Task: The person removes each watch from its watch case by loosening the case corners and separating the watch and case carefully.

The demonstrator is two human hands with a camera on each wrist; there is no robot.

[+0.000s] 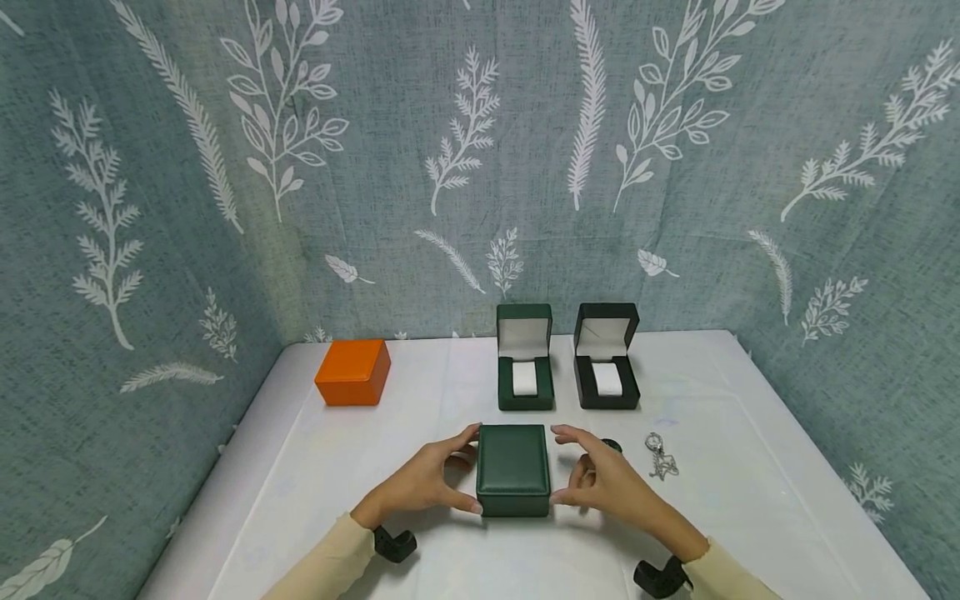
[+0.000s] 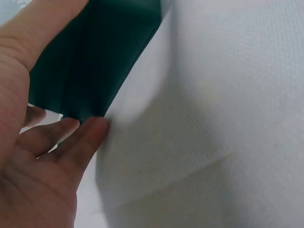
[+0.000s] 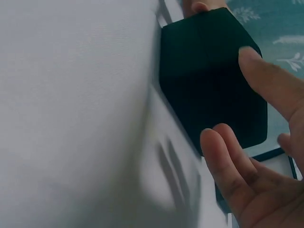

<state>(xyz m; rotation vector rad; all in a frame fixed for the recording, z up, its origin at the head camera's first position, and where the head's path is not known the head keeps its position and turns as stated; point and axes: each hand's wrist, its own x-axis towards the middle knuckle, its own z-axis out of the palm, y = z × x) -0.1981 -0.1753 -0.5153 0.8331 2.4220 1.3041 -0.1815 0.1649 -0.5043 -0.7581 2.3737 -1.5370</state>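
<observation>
A dark green, closed box (image 1: pixel 513 460) with a padded lid sits on the white table between the two hands. The left hand (image 1: pixel 438 475) lies along its left side, index fingertip at the back corner and thumb tip at the front corner. In the left wrist view, that hand's fingertips (image 2: pixel 97 126) meet an edge of the box. To the right, the other hand (image 1: pixel 603 479) has thumb and index finger spread, with a narrow gap to the box in the head view. Beyond this hand lies a dark round object (image 1: pixel 612 445), mostly hidden by it.
Behind stand an open green watch box (image 1: pixel 525 403) and an open black watch box (image 1: pixel 609 402), each with a white cushion. An orange box (image 1: pixel 352 372) is at the back left. A silver chain-like piece with a round dial (image 1: pixel 660 456) lies at right. Patterned curtains (image 1: pixel 405 167) enclose the table.
</observation>
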